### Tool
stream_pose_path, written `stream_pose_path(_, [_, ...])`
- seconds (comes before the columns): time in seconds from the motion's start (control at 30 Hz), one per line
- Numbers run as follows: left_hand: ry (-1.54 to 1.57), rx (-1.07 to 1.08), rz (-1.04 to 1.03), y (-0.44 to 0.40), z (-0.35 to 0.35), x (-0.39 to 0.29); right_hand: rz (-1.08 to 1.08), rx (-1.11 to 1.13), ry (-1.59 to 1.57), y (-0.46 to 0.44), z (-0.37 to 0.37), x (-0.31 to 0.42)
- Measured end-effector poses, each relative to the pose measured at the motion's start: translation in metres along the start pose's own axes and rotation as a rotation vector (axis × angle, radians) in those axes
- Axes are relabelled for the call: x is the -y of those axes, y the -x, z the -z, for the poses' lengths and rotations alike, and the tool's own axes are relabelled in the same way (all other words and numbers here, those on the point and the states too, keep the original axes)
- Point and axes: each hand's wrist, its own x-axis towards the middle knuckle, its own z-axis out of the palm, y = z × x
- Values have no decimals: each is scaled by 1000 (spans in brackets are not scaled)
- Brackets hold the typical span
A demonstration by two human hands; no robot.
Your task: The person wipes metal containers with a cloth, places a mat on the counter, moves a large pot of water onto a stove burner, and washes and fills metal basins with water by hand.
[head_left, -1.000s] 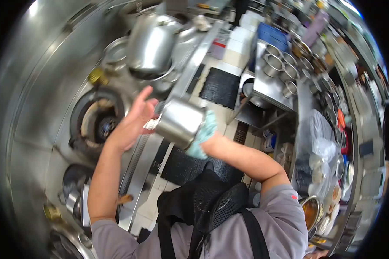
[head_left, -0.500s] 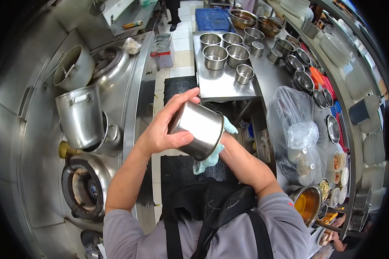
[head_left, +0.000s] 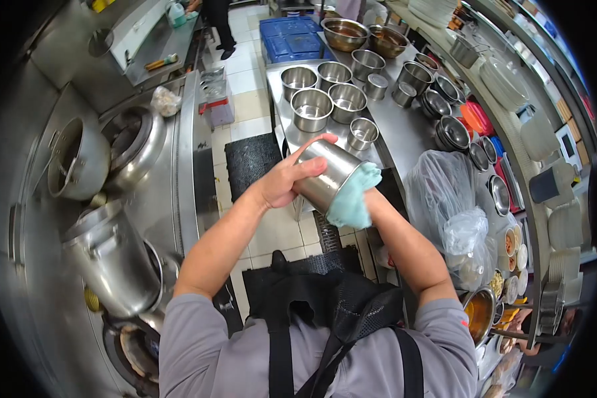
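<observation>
My left hand (head_left: 290, 178) grips a steel pot (head_left: 331, 174) from its closed side, thumb along the wall and fingers around the far side. The pot is tilted, its mouth facing right and down. A pale green cloth (head_left: 355, 199) bunches at the mouth and spills over the rim. Behind and inside that cloth is my right hand (head_left: 374, 203); only its wrist edge shows, and the fingers are hidden. Just beyond, a small steel pot (head_left: 363, 133) stands on the steel table (head_left: 297, 136) near several larger pots (head_left: 312, 109).
To the left, a tall stockpot (head_left: 116, 265) and another deep pot (head_left: 79, 159) stand on the range. A plastic bag (head_left: 444, 205) with containers lies on the right counter, near stacked bowls (head_left: 452, 132). Ahead is a blue crate (head_left: 292, 43); a person's dark-trousered leg (head_left: 217, 26) shows beyond.
My left hand and the pot have shifted slightly right and turned. More of the green cloth now covers the pot's mouth. The whole view has swung with my head.
</observation>
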Motion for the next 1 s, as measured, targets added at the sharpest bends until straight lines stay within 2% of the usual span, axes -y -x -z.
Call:
stream_pose_path(0.03, [76,14,-54,-7,11,-1,-120,-16,-137,-9,-11,-24])
stream_pose_path(0.07, [164,26,-101,-13,21,1,-163,-128,-174,-14,-19,-37])
stream_pose_path(0.13, [217,65,-86,-34,42,-2,-334,-357,-654,-20,-23,-44])
stream_pose_path(0.2, [288,94,-116,-50,51,0,-166,-367,-253,-22,4,-6])
stream_pose_path(0.27, [318,120,-87,-68,49,-7,219,-285,323,-25,37,9])
stream_pose_path(0.3, [241,116,-82,-78,45,-8,39,-114,558,-25,49,31])
stream_pose_path(0.33, [165,113,-87,-89,41,-10,132,-150,526,-31,52,20])
stream_pose_path(0.4, [58,117,-63,-108,36,-19,155,-209,495,-30,62,-5])
stream_pose_path(0.47, [-218,125,-118,-127,28,-29,121,-193,576,-26,77,-11])
stream_pose_path(0.53, [-292,140,-57,-143,20,-30,91,-164,644,-21,92,-28])
stream_pose_path(0.6, [-480,269,-125,-167,17,-23,146,-30,333,-12,105,-66])
stream_pose_path(0.63, [-357,278,0,-173,14,-21,-27,119,312,-15,113,-68])
stream_pose_path(0.67, [-261,343,-17,-188,21,-11,-135,157,111,-17,122,-60])
stream_pose_path(0.7, [-142,337,34,-193,24,-4,-327,238,-238,-10,133,-69])
stream_pose_path(0.77, [-31,319,92,-201,22,5,-397,284,-518,2,138,-88])
stream_pose_path(0.8, [61,319,128,-206,26,14,-280,254,-440,12,132,-94])
stream_pose_path(0.83, [151,320,165,-213,29,23,-141,221,-176,14,126,-92])
stream_pose_path(0.9, [111,252,197,-223,31,42,82,64,413,17,114,-89])
stream_pose_path(1.0, [-19,201,226,-231,29,57,-71,-84,344,8,106,-103])
